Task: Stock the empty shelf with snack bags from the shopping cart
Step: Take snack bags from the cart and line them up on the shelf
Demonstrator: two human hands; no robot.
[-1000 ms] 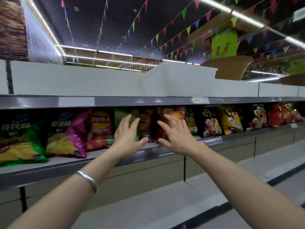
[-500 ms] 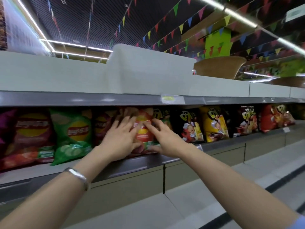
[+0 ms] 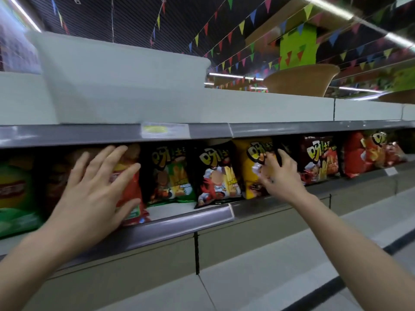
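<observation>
Left hand (image 3: 94,189) fingers spread flat on red chip bag (image 3: 131,194), steadying it upright; right hand (image 3: 277,173) fingers clamped on yellow snack bag (image 3: 251,167), straightening row on shelf (image 3: 186,219)

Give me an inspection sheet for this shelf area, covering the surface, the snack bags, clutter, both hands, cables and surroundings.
Surface: grey shelf with a front rail; white boxes on the tier above.
Job's things: snack bags stand in a row: red bag, green-fronted black bag, black bag, yellow bag, dark red bag. No cart in view.
Clutter: nothing seen.
Hands: left hand lies flat, fingers spread, against the red bag; right hand curls its fingers on the yellow bag's edge.
Cables: nothing seen.
Surroundings: yellow price label on the upper rail, coloured bunting, ceiling light strips.
</observation>
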